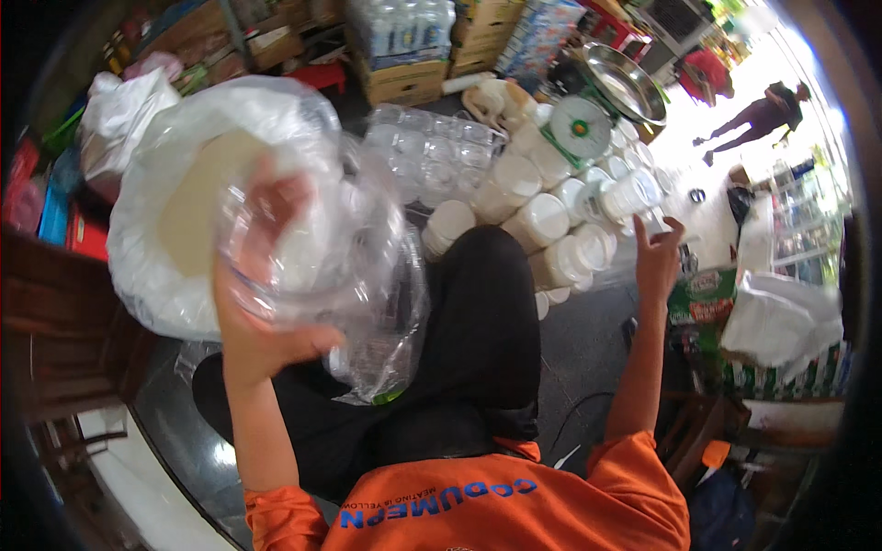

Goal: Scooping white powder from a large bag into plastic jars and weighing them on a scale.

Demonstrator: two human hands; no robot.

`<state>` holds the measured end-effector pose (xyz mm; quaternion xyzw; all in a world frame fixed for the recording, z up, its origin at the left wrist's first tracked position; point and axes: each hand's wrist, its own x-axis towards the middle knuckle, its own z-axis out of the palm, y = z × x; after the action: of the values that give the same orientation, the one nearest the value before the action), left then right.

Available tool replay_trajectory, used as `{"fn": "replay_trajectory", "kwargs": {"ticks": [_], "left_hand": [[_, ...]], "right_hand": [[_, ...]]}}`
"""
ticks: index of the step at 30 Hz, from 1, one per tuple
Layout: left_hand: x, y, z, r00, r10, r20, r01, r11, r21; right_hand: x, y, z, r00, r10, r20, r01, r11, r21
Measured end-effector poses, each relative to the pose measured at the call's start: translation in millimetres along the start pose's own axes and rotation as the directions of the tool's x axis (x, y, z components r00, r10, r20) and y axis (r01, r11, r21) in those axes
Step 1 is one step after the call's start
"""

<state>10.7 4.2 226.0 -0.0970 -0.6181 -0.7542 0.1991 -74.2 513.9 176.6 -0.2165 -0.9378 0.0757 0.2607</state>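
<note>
The left hand [262, 294] grips a clear, round, wide plastic jar [317, 243], blurred, with the thumb at its near side and the fingers showing through the wall. The jar sits in front of a big white plastic-lined sack [138, 266] of pale beige, loose contents; whether they touch cannot be told. The right hand [657, 253] is outstretched with nothing visible in it, its fingertips just beside a white-lidded, pale plastic tub [632, 195]; contact is unclear.

To handle this well, the thin-looking jar probably wants a light, even hold that doesn't dent it, and the right hand a slow approach, since the closely packed tubs could topple. A crumpled clear plastic bag [404, 294] near the jar might snag.

The person sits on a dark, glossy floor [579, 354]. Beyond the knees stand clear empty jars [427, 151], a green scale with a round dial [579, 129] and a shiny metal basin [625, 83]. Brown cardboard boxes [404, 83] line the back; two people are by the bright opening at upper right.
</note>
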Motion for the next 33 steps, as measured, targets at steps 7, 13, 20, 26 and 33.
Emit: {"fn": "replay_trajectory", "kwargs": {"ticks": [7, 13, 20, 26, 33], "left_hand": [[46, 18, -103, 0.837, 0.457, -0.302, -0.191, 0.760, 0.622], [21, -28, -142, 0.772, 0.432, -0.465, -0.070, 0.786, 0.614], [17, -35, -156, 0.754, 0.363, -0.547, 0.092, 0.767, 0.635], [14, -34, -165, 0.767, 0.311, -0.561, 0.099, 0.807, 0.583], [15, -40, -174, 0.756, 0.291, -0.587, 0.055, 0.864, 0.500]], "right_hand": [[-40, -165, -52, 0.885, -0.465, 0.006, 0.373, 0.717, 0.588], [-134, -355, -86, 0.374, -0.920, -0.115, 0.462, 0.077, 0.884], [-196, -525, 44, -0.019, -0.762, 0.647, 0.887, 0.286, 0.363], [-208, -540, 102, -0.205, -0.551, 0.809, 0.914, 0.187, 0.359], [-188, -551, 152, 0.079, -0.762, 0.642, 0.709, 0.496, 0.501]]}}
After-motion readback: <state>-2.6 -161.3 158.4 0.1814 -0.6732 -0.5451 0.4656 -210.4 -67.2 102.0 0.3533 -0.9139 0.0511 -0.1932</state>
